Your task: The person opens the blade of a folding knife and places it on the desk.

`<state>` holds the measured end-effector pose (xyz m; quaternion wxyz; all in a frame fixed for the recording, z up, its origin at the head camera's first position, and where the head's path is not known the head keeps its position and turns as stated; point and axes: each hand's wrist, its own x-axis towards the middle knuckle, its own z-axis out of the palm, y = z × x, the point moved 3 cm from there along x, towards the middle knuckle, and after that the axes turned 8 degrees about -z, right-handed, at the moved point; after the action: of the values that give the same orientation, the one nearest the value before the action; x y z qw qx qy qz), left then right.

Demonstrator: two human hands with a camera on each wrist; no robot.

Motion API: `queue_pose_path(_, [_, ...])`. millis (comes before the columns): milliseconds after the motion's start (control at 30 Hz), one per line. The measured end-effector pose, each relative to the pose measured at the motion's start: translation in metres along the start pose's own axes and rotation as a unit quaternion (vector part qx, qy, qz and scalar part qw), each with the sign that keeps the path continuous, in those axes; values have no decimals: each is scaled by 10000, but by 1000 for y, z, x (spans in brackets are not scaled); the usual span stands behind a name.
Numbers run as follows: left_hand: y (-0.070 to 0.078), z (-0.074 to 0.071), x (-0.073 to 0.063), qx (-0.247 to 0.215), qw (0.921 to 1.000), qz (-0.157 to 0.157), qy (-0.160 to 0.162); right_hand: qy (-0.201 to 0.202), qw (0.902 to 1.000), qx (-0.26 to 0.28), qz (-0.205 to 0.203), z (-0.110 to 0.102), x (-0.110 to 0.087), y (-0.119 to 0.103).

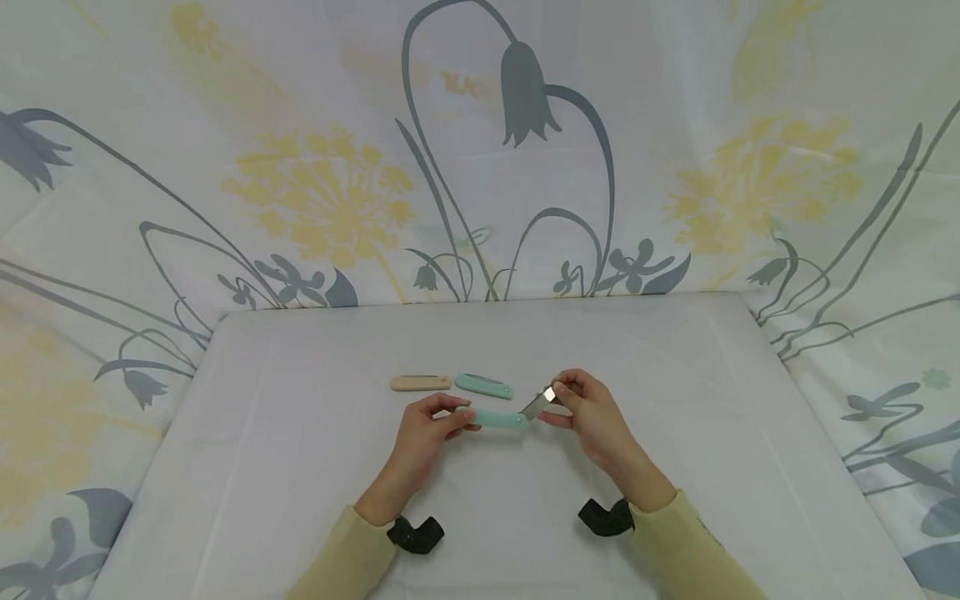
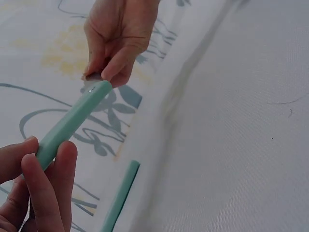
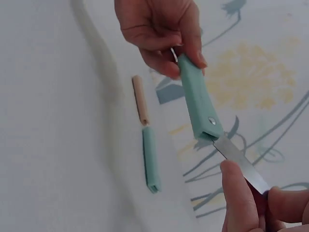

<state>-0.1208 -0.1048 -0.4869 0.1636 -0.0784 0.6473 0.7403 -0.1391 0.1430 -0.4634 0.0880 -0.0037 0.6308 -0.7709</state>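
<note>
A mint-green folding knife (image 1: pixel 498 418) is held between both hands above the white table, its steel blade (image 3: pixel 244 166) swung partly out at an angle to the handle. My left hand (image 1: pixel 431 439) pinches the far end of the handle between thumb and fingers. Near the blade's tip, my right hand (image 1: pixel 595 417) pinches the metal between thumb and fingers. Just beyond the hands lie two folded knives, a beige one (image 1: pixel 420 383) on the left and a second mint-green one (image 1: pixel 483 386) beside it, nearly end to end.
The white table (image 1: pixel 262 467) runs back to a flower-printed cloth (image 1: pixel 465 192) that rises behind it and along both sides. Black straps or mounts (image 1: pixel 416 535) show at each wrist, below beige sleeves (image 1: pixel 341 554).
</note>
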Motion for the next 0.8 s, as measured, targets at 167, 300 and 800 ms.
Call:
queue_pose_path(167, [0,0,0,-209,9997,-96,80,226,9976,648,53,-1,-2,4])
queue_pose_path(300, [0,0,0,-365,9992,-109,96,413,9936,1046,73,1,-4,5])
queue_pose_path(800, [-5,8,1,-1217,9919,-347,89,1226,9657,2282,162,6,-9,12])
